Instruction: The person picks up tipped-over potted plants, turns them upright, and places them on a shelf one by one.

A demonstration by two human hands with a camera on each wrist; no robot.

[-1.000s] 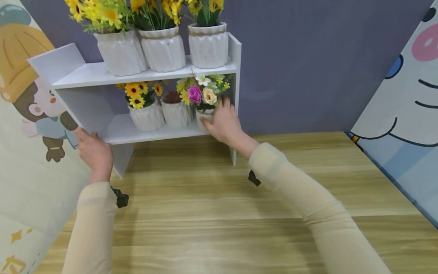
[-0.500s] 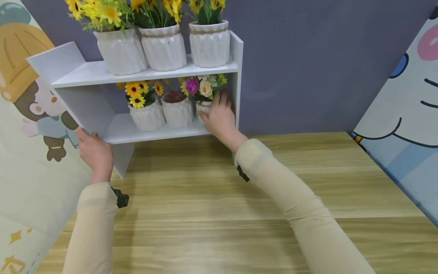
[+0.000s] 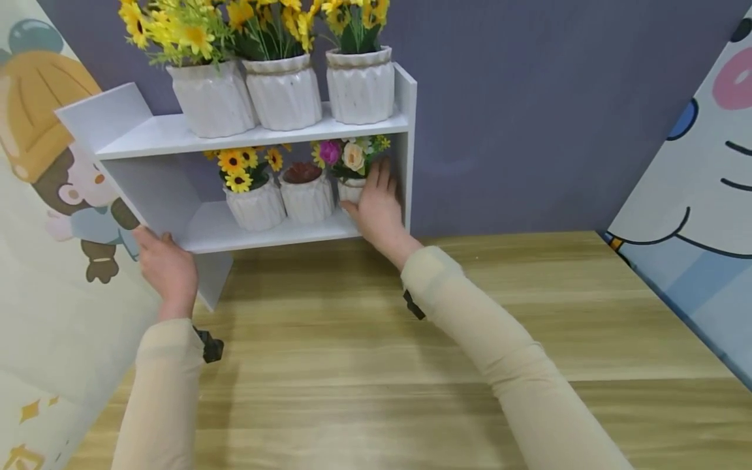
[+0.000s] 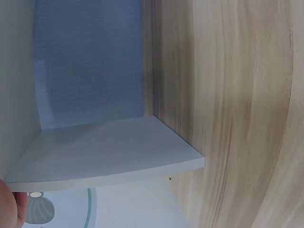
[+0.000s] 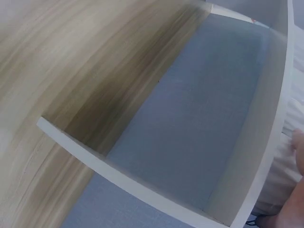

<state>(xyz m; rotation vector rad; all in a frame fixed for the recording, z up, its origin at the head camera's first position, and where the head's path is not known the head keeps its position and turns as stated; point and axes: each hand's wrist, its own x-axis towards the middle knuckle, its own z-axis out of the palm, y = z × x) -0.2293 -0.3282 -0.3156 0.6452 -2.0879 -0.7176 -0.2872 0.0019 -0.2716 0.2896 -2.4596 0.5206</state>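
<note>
A white two-tier shelf (image 3: 247, 137) stands on the wooden table. My left hand (image 3: 170, 271) grips the front edge of its left side panel; in the left wrist view a bit of that hand (image 4: 7, 209) shows at the panel. At the right end of the lower tier, my right hand (image 3: 382, 207) holds a white flower pot (image 3: 350, 190) with purple and cream artificial flowers (image 3: 354, 156). The thumb lies across the pot's front, with the fingers along its right side by the right panel. The right wrist view shows part of that hand (image 5: 292, 202) beside white pleated pottery.
Left of that pot stand a white pot (image 3: 307, 201) with a dark red plant and another pot (image 3: 256, 207) with small sunflowers. Several larger pots, such as one (image 3: 360, 88) with yellow flowers, line the top tier. A grey-blue wall (image 3: 505, 117) rises behind.
My right hand has pushed the pot with purple and cream flowers deeper into the lower tier, and its blooms now sit lower under the upper board. My left hand keeps its grip.
</note>
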